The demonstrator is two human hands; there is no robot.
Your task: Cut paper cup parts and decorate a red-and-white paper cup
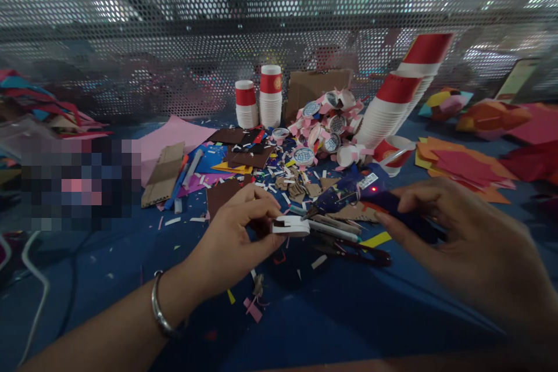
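Note:
My left hand (246,224) pinches a small white round paper piece (291,225), like the cut-off base of a paper cup, with a slot in its edge. My right hand (453,232) is closed around the handle of a dark blue hot glue gun (344,193) with a glowing red light. The gun's nozzle points left and down, at or just above the edge of the white piece; I cannot tell if they touch. Beneath the gun lie pens (335,229) and dark-handled scissors (361,251) on the blue table.
Paper cup stacks (271,99) stand at the back, with taller leaning stacks (387,107) on the right. Between them is a heap of small cup-base pieces (331,128). Paper scraps (283,183) litter the blue table (349,314). Orange and red sheets (468,165) lie right, a cardboard strip (164,174) left.

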